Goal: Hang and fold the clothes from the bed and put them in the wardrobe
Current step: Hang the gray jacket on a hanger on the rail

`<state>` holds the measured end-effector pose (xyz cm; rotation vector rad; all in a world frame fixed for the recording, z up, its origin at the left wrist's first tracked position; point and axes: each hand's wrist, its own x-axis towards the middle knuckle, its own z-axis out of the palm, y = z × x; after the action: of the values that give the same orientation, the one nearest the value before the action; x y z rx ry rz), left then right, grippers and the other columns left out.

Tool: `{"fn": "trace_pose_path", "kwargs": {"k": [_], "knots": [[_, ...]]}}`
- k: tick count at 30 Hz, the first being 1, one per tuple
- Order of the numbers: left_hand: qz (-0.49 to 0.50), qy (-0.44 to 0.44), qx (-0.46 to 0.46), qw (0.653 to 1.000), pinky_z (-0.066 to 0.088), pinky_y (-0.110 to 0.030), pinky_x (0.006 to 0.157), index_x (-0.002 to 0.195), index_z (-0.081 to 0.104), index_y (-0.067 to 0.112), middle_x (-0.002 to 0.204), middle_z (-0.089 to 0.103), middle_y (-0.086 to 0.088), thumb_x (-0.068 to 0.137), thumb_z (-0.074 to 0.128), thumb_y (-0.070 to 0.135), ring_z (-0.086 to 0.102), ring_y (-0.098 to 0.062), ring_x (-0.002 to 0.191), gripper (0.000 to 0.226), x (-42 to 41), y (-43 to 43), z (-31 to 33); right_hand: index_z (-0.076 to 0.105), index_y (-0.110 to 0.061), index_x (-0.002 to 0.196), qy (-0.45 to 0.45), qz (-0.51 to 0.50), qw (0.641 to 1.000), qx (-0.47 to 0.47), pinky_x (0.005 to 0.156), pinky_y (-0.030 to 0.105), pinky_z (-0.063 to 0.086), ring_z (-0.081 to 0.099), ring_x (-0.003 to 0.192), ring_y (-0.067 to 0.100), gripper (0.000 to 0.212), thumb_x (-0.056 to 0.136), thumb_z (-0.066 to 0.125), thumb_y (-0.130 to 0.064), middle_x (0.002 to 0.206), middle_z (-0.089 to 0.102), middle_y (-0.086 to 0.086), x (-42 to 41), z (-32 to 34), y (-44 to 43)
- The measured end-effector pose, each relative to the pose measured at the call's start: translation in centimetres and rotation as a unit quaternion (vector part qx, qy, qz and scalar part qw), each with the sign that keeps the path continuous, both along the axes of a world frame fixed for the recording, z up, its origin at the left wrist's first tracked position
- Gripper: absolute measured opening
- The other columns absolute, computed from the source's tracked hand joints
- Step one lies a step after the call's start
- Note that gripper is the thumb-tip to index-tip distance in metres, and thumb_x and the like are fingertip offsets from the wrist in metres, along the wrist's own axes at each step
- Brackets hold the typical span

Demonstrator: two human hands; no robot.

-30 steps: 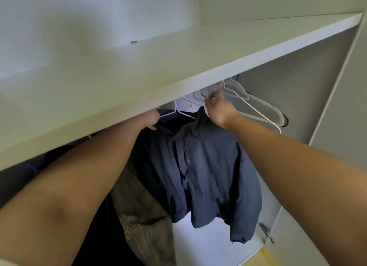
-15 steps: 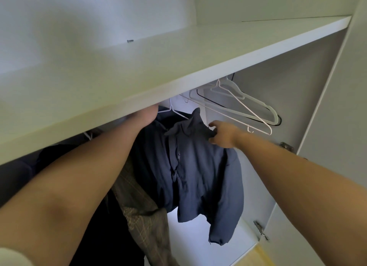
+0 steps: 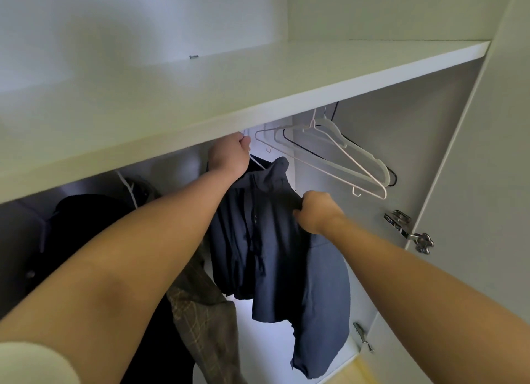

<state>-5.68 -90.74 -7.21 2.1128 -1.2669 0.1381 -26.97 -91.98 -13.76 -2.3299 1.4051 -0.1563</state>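
A dark blue jacket (image 3: 286, 248) hangs on a white hanger (image 3: 257, 162) inside the wardrobe, below the white shelf (image 3: 258, 96). My left hand (image 3: 229, 155) grips the top of that hanger just under the shelf's front edge; the rail is hidden by the shelf. My right hand (image 3: 317, 213) pinches the jacket's right shoulder, below the collar. The jacket's sleeve droops toward the wardrobe floor.
Several bare hangers (image 3: 338, 157) hang to the right of the jacket. A brown checked garment (image 3: 200, 312) and dark clothes (image 3: 86, 240) hang to the left. The open door's hinges (image 3: 410, 231) stick out at the right.
My right hand dropped from the hanger's hook to the jacket's shoulder and took hold of the cloth. My left hand came out from under the shelf, still on the hanger. The view tilted down.
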Motion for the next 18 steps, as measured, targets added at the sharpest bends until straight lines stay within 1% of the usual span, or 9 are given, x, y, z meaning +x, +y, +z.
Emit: {"fn": "trace_pose_path", "kwargs": {"k": [3,6,8,10,12,13,15,16,18], "knots": [[0.005,0.045,-0.012,0.999,0.046,-0.030,0.075,0.089,0.065,0.008,0.099,0.073,-0.006,0.104,0.046,0.028,0.063,-0.028,0.091,0.031,0.0,0.1,-0.1,0.062,-0.002,0.112,0.018,0.039,0.999,-0.001,0.072,0.033,0.048,0.060,0.087,0.029,0.029,0.102,0.049,-0.025,0.101,0.062,0.015,0.4,-0.1,2.0],[0.007,0.097,-0.036,0.995,0.036,-0.010,0.060,0.097,0.067,-0.001,0.095,0.067,-0.001,0.104,0.049,0.015,0.056,-0.015,0.086,0.025,0.1,0.7,0.1,0.056,-0.005,0.086,0.018,0.075,0.997,0.000,0.060,0.027,0.039,0.049,0.066,0.019,0.023,0.101,0.046,-0.019,0.086,0.053,0.009,1.2,-0.3,4.3],[0.011,0.112,-0.044,0.993,0.034,-0.009,0.060,0.095,0.067,0.002,0.096,0.063,0.001,0.104,0.049,0.010,0.054,-0.013,0.088,0.021,0.3,1.4,0.4,0.049,-0.007,0.076,0.026,0.100,0.995,-0.005,0.061,0.029,0.041,0.049,0.065,0.021,0.025,0.100,0.047,-0.016,0.084,0.056,0.011,2.1,-0.5,6.1],[0.019,0.119,-0.044,0.992,0.037,-0.016,0.061,0.092,0.064,0.005,0.095,0.061,-0.006,0.104,0.050,0.009,0.054,-0.017,0.087,0.019,0.7,2.4,0.7,0.051,-0.008,0.083,0.009,0.115,0.993,-0.011,0.067,0.035,0.043,0.051,0.074,0.025,0.017,0.098,0.047,-0.014,0.081,0.054,0.010,3.2,-0.9,7.6],[0.039,0.108,-0.032,0.993,0.044,-0.025,0.070,0.093,0.067,-0.001,0.094,0.063,-0.013,0.105,0.048,0.011,0.057,-0.023,0.089,0.025,1.4,3.6,0.9,0.055,-0.010,0.090,0.001,0.138,0.990,-0.014,0.069,0.036,0.043,0.050,0.075,0.025,0.011,0.098,0.048,-0.014,0.074,0.045,0.005,4.5,-1.4,8.9],[0.048,0.106,-0.029,0.993,0.046,-0.024,0.067,0.093,0.066,-0.002,0.091,0.063,-0.012,0.105,0.047,0.009,0.057,-0.025,0.088,0.025,1.9,4.2,0.9,0.060,-0.010,0.095,0.016,0.157,0.987,-0.011,0.071,0.035,0.044,0.051,0.073,0.022,0.011,0.099,0.050,-0.013,0.074,0.045,0.004,5.2,-1.6,9.5],[0.057,0.109,-0.021,0.992,0.038,-0.014,0.055,0.092,0.063,0.000,0.079,0.056,-0.006,0.104,0.047,0.003,0.054,-0.023,0.086,0.021,2.7,5.6,0.9,0.067,-0.008,0.107,0.036,0.191,0.981,-0.007,0.076,0.032,0.046,0.058,0.077,0.021,0.013,0.099,0.057,-0.012,0.078,0.050,0.001,6.5,-2.2,10.7],[0.068,0.101,-0.016,0.992,0.038,-0.015,0.057,0.095,0.065,0.000,0.081,0.057,-0.005,0.104,0.047,0.005,0.055,-0.024,0.089,0.021,3.2,6.2,1.0,0.067,-0.008,0.107,0.026,0.204,0.979,-0.011,0.077,0.032,0.047,0.062,0.081,0.022,0.012,0.099,0.059,-0.012,0.078,0.051,0.000,7.0,-2.5,11.3],[0.095,0.078,-0.011,0.992,0.039,-0.022,0.072,0.104,0.071,0.002,0.100,0.067,-0.010,0.106,0.049,0.014,0.062,-0.027,0.099,0.025,4.0,7.6,1.1,0.066,-0.008,0.104,-0.010,0.219,0.976,-0.016,0.078,0.032,0.052,0.060,0.077,0.020,0.010,0.097,0.060,-0.009,0.072,0.047,-0.003,7.9,-2.8,12.4]]}}
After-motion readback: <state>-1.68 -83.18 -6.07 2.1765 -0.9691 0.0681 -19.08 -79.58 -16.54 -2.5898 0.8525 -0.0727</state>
